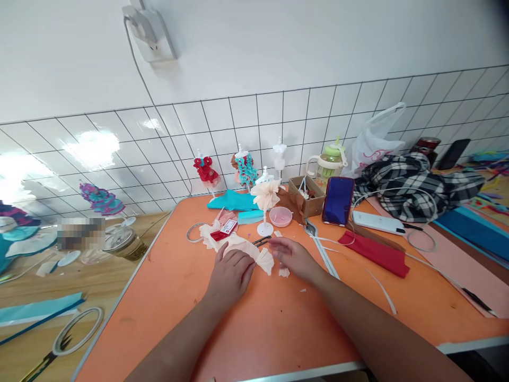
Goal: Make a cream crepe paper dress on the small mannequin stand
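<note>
On the orange table [254,329], cream crepe paper [238,244] lies spread, partly covered by my left hand [232,271]. That hand is palm down, and its thumb and fingertips meet at a gathered cream piece [265,260]. My right hand [293,256] hovers just right of this piece with its fingers apart; a small cream scrap [283,272] lies below it. Between and beyond the hands is a dark slim tool [261,241], perhaps tweezers. Behind it stands a white mini dress form [264,229] with a cream ruffled skirt [266,194].
Behind are a red-dressed form [205,172], a pink dish [280,216], a cardboard box [307,196] and an upright phone [338,200]. To the right lie scissors [312,228], red paper [376,253] and a white power bank [377,222] with cables. A tape roll [194,232] sits left.
</note>
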{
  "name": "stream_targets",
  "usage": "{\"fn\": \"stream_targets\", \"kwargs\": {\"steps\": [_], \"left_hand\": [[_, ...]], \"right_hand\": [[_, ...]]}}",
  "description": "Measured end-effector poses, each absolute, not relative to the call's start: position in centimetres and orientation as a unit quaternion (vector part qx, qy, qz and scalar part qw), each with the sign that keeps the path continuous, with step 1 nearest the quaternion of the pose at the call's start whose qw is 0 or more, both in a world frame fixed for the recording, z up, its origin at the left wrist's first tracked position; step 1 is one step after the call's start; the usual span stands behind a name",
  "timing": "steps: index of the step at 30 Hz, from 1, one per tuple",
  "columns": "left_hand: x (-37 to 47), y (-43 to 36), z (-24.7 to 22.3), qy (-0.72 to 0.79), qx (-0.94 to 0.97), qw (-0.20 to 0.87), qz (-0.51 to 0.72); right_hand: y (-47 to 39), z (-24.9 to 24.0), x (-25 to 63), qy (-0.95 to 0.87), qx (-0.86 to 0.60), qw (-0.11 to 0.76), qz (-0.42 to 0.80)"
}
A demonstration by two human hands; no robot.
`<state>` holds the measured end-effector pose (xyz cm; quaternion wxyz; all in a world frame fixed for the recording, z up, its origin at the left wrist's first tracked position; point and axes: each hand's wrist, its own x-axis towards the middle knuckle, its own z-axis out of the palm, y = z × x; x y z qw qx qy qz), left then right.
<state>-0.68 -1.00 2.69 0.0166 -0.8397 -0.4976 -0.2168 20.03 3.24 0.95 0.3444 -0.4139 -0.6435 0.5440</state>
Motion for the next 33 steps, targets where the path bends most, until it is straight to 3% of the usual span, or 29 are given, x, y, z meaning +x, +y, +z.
{"fn": "stream_targets", "kwargs": {"steps": [3, 6, 12, 18, 25, 33], "left_hand": [[-0.6, -1.0, 2.6, -0.49, -0.847, 0.021, -0.206], [-0.4, -1.1, 2.7, -0.477, -0.853, 0.014, -0.21], [-0.1, -1.3, 2.9, -0.497, -0.837, -0.032, -0.225], [-0.1, -1.4, 2.7, -0.517, -0.817, -0.071, -0.245], [-0.3, -1.3, 2.6, -0.523, -0.813, -0.085, -0.24], [-0.8, -1.4, 2.3, -0.52, -0.825, -0.102, -0.198]], "right_hand": [[2.6, 1.0, 19.9, -0.806, -0.328, 0.337, 0.359], [2.4, 0.6, 19.6, -0.874, -0.291, 0.274, 0.277], [3.3, 0.8, 20.7, -0.848, -0.325, 0.273, 0.319], [2.6, 1.0, 20.3, -0.868, -0.307, 0.272, 0.28], [3.4, -0.1, 20.0, -0.838, -0.301, 0.345, 0.296], [3.3, -0.7, 19.8, -0.836, -0.336, 0.315, 0.298]]}}
